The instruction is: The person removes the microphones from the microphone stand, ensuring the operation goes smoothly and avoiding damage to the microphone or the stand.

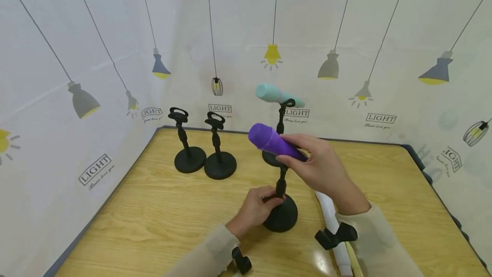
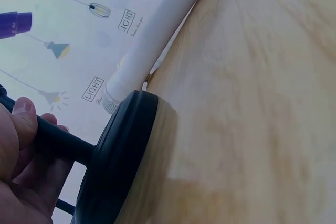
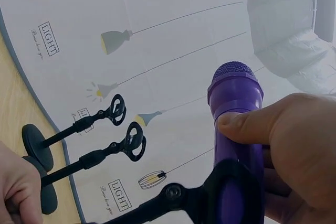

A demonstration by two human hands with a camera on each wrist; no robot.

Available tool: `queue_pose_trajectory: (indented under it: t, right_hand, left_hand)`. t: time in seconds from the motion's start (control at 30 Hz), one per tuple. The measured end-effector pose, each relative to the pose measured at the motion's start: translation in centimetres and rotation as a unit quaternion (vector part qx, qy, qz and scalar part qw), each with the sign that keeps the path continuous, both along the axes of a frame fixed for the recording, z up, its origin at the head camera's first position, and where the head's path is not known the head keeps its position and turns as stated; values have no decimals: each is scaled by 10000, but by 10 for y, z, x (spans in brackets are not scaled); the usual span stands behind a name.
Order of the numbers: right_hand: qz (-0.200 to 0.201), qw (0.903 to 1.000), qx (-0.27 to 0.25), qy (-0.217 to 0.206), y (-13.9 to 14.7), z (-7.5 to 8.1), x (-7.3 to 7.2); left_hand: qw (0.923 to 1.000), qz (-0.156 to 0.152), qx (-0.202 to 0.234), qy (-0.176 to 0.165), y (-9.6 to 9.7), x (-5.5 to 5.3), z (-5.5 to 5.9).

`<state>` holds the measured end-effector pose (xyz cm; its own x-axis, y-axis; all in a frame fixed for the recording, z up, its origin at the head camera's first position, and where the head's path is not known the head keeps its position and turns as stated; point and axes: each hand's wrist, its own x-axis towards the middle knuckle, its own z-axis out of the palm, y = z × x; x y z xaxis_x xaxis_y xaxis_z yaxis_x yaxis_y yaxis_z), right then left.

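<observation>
My right hand grips a purple microphone by its handle, the head tilted up and to the left. Below it, the left hand pinches the pole of a black microphone stand, whose round base is on the table. In the right wrist view, the stand's black clip overlaps the microphone's lower handle, and the thumb lies along the handle just below the head. The left wrist view has the fingers wrapped about the pole above the base.
Behind, a teal microphone rests in the clip of another stand. Two stands with bare clips are at the back left. A white microphone and a yellowish one lie by my right forearm. Printed curtains enclose the table.
</observation>
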<state>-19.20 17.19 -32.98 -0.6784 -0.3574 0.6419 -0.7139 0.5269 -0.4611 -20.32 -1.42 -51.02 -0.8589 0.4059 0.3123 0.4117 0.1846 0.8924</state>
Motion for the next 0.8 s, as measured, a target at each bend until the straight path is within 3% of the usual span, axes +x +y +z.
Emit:
queue_pose_trajectory:
  t: [0.53,0.8]
  right_hand:
    - [314,9988,301,-246,-27,26,-9]
    - [440,9976,411,-354,-37,35,-13]
  left_hand:
    - [9996,-148,10,-240,-4,-1,-3]
    - [9998,-39,-202,-10,-5,-1,-5]
